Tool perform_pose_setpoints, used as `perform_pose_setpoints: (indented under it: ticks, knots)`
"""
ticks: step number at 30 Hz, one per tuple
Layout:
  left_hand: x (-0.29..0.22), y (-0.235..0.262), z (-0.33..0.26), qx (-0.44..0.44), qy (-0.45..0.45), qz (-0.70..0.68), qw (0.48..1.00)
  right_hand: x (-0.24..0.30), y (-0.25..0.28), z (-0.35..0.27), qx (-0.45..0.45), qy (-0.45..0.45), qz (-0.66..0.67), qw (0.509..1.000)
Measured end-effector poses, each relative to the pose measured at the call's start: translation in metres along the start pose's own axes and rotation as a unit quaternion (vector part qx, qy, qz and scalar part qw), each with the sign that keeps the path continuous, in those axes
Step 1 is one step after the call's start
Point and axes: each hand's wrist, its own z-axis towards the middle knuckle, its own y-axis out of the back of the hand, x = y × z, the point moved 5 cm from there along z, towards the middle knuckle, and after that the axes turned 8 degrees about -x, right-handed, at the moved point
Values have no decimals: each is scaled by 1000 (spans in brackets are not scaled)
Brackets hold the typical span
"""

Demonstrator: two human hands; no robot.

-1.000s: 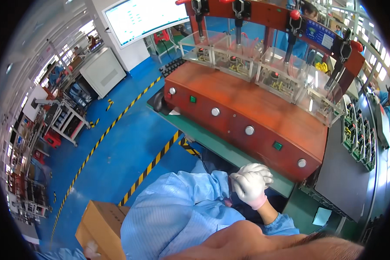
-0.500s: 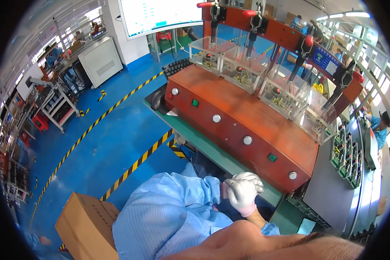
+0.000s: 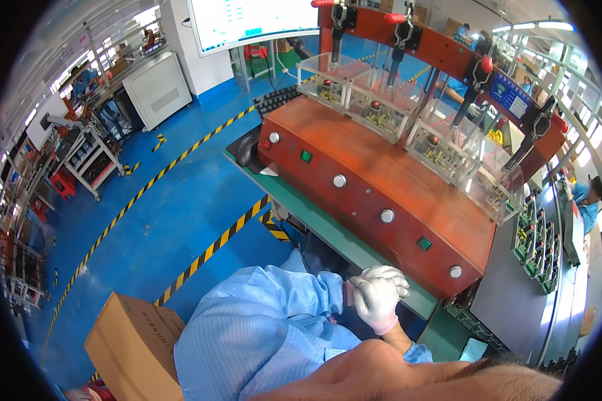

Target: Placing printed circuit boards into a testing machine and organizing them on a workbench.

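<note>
Both my hands wear white gloves and are clasped together in front of my body, just off the near edge of a green-topped bench (image 3: 341,239). My left hand (image 3: 386,275) reaches in from the left sleeve, its fingers closed against the other hand. Rising from below, my right hand (image 3: 376,307) has its fingers folded over the left one. No part or tool shows in either. Beyond them stands a red test fixture (image 3: 374,180) with round silver buttons, green square switches and clear plastic covers (image 3: 381,110) under red-handled toggle clamps (image 3: 398,30).
Green circuit boards (image 3: 536,244) sit in a rack on the right beside a grey conveyor line (image 3: 508,294). A mouse (image 3: 249,152), a keyboard (image 3: 277,99) and a lit monitor (image 3: 254,23) are at the far left of the fixture. A cardboard box (image 3: 130,347) stands at my left.
My hands stay clasped with hardly any movement. The view shifts slightly, so the fixture sits a little further right. On the monitor, a highlighted label looks different. A co-worker's arm behind the fixture has moved.
</note>
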Motion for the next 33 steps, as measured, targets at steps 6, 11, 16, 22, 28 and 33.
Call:
perform_pose_setpoints:
  ticks: [6, 11, 16, 22, 28, 33]
  knots:
    - [6, 19, 11, 199, -146, 50, 968, 0, -1, 0, -1, 1, -2, 1000]
    - [18, 17, 8, 103, -120, 93, 983, 0, -1, -1, -3, 6, -6, 1000]
    - [0, 4, -1, 9, -132, 92, 987, 0, -1, -4, -1, 5, -4, 1000]
    - [-10, 0, 1, 76, -187, 134, 970, -1, -3, -4, 9, -1, -11, 1000]
    - [8, 16, -7, 100, -133, -74, 983, 2, 4, 6, -22, 34, -10, 999]
    - [13, 10, -6, 106, -120, 3, 987, -6, 2, -3, 18, -6, -9, 1000]
